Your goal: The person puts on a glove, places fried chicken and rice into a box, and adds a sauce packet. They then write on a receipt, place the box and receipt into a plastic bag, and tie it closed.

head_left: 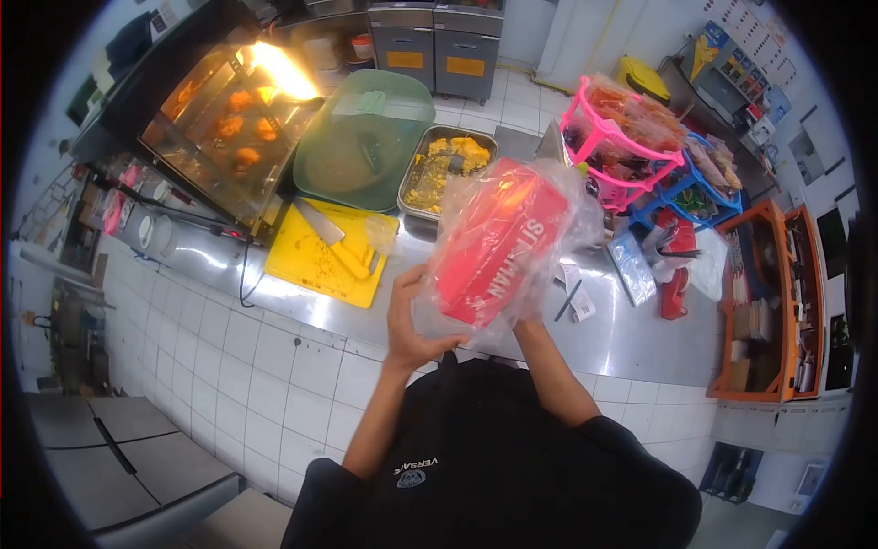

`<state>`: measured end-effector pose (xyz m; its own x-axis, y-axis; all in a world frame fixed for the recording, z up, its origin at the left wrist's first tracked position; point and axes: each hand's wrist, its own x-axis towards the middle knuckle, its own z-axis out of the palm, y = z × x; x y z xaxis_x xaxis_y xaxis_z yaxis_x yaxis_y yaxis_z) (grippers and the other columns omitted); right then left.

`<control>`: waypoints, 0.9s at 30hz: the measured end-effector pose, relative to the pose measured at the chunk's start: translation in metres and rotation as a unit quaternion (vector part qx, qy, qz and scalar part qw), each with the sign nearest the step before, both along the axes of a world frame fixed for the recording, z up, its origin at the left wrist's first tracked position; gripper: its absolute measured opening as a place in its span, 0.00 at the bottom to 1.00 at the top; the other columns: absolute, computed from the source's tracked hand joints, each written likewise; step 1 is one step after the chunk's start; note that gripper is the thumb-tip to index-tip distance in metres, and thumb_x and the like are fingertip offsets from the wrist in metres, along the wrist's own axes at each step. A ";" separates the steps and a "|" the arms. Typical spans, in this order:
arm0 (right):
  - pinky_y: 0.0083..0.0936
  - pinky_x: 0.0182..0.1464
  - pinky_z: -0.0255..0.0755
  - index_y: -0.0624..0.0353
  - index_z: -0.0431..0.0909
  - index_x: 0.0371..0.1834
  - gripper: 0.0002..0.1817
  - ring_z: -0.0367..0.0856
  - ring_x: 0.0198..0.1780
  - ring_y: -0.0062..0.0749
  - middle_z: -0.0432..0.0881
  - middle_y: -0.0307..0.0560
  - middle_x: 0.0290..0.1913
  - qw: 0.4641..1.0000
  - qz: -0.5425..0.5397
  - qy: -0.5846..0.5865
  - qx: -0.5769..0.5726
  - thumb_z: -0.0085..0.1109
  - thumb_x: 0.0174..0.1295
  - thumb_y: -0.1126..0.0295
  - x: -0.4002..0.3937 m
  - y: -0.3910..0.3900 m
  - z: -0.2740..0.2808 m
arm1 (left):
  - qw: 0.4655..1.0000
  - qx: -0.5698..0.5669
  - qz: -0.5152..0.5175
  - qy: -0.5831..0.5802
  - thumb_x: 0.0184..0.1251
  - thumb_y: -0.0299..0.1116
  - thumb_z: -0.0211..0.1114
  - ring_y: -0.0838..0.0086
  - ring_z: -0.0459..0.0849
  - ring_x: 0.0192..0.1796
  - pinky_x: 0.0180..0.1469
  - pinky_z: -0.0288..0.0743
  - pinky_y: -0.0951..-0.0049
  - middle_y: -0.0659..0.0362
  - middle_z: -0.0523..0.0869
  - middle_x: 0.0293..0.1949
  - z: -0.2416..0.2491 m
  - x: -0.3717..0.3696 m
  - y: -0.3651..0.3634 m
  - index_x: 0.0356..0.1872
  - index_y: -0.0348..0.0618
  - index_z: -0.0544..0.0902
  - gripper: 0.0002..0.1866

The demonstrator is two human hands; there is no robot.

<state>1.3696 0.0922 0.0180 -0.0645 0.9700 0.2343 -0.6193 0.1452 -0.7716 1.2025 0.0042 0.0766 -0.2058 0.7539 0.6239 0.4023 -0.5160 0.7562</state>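
Observation:
Between my hands is a red box point(503, 240) with white lettering, inside a clear plastic bag point(558, 188), held above the metal counter. My left hand point(409, 320) grips the near left side of the bagged box, with the thumb along its lower edge. At the lower right of the box is my right hand point(528, 329); its fingers are hidden behind the bag, so their grip does not show. Just beyond the box stands a metal tray point(403, 199) with yellow food bits and a dark-handled tool.
A yellow cutting board point(302, 261) with a knife point(334, 242) lies left, near a green tub point(366, 128) and a lit food warmer point(219, 128). Pink point(631, 188) and blue baskets point(709, 212) of packets stand right. A receipt point(582, 305) and pen point(568, 299) lie on the counter point(604, 343).

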 end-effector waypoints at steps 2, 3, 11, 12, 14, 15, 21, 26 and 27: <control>0.38 0.70 0.64 0.58 0.46 0.77 0.34 0.68 0.66 0.32 0.65 0.48 0.66 0.999 -0.020 -0.030 -0.008 0.48 0.75 0.57 0.006 0.010 0.015 | 0.996 0.007 0.039 -0.074 0.53 0.37 0.79 0.54 0.81 0.53 0.60 0.72 0.62 0.46 0.80 0.53 -0.039 0.019 0.002 0.46 0.38 0.78 0.24; 0.38 0.70 0.64 0.58 0.46 0.77 0.35 0.68 0.67 0.33 0.65 0.48 0.67 0.999 -0.039 -0.027 -0.024 0.48 0.75 0.56 0.008 0.014 0.022 | 0.999 -0.005 0.027 -0.028 0.54 0.33 0.77 0.56 0.81 0.51 0.57 0.73 0.63 0.47 0.80 0.50 -0.060 0.027 -0.001 0.45 0.38 0.77 0.21; 0.37 0.63 0.76 0.57 0.55 0.74 0.34 0.73 0.63 0.37 0.69 0.48 0.65 0.999 -0.019 0.047 -0.002 0.53 0.72 0.53 0.014 0.020 0.069 | 0.991 0.021 0.117 -0.052 0.57 0.18 0.67 0.55 0.82 0.47 0.53 0.77 0.61 0.48 0.81 0.44 -0.031 0.044 0.030 0.50 0.36 0.77 0.18; 0.37 0.63 0.76 0.57 0.56 0.74 0.33 0.74 0.64 0.36 0.69 0.49 0.65 0.999 -0.032 0.041 0.009 0.53 0.72 0.53 0.014 0.019 0.067 | 0.990 0.045 0.129 -0.034 0.56 0.18 0.67 0.53 0.82 0.49 0.53 0.77 0.60 0.47 0.82 0.45 -0.021 0.037 0.041 0.53 0.37 0.78 0.21; 0.36 0.63 0.76 0.57 0.56 0.74 0.32 0.74 0.64 0.35 0.69 0.49 0.66 0.997 -0.055 0.034 0.033 0.52 0.73 0.54 0.010 0.018 0.063 | 0.978 0.141 0.111 0.102 0.53 0.16 0.66 0.48 0.82 0.50 0.52 0.78 0.60 0.46 0.83 0.49 0.004 0.021 0.055 0.57 0.39 0.78 0.26; 0.36 0.63 0.76 0.57 0.56 0.74 0.31 0.74 0.64 0.35 0.69 0.48 0.66 0.995 -0.075 -0.018 0.059 0.51 0.73 0.54 0.010 0.018 0.068 | 0.992 0.081 0.077 0.056 0.50 0.14 0.63 0.46 0.83 0.50 0.51 0.79 0.57 0.44 0.84 0.51 -0.005 0.016 0.055 0.55 0.39 0.79 0.26; 0.36 0.63 0.72 0.57 0.54 0.75 0.30 0.71 0.65 0.36 0.67 0.49 0.66 0.985 -0.053 0.144 -0.083 0.51 0.73 0.63 0.026 0.034 0.091 | 0.939 -0.191 -0.153 0.241 0.53 0.21 0.64 0.46 0.84 0.46 0.49 0.79 0.53 0.42 0.85 0.46 -0.076 0.069 0.027 0.50 0.33 0.80 0.20; 0.34 0.63 0.70 0.61 0.49 0.76 0.41 0.69 0.65 0.42 0.62 0.54 0.69 0.937 -0.221 -0.271 -0.004 0.62 0.63 0.69 0.028 0.033 0.064 | 0.994 -0.018 -0.083 0.064 0.59 0.34 0.72 0.58 0.83 0.46 0.51 0.77 0.62 0.50 0.85 0.39 0.012 0.073 0.004 0.44 0.37 0.81 0.16; 0.37 0.63 0.68 0.62 0.49 0.77 0.49 0.70 0.62 0.48 0.59 0.59 0.70 0.928 -0.234 -0.288 -0.033 0.68 0.55 0.65 0.030 0.036 0.047 | 0.999 -0.010 -0.035 -0.041 0.59 0.36 0.72 0.62 0.82 0.46 0.50 0.76 0.65 0.52 0.84 0.37 0.035 0.069 0.013 0.41 0.38 0.81 0.15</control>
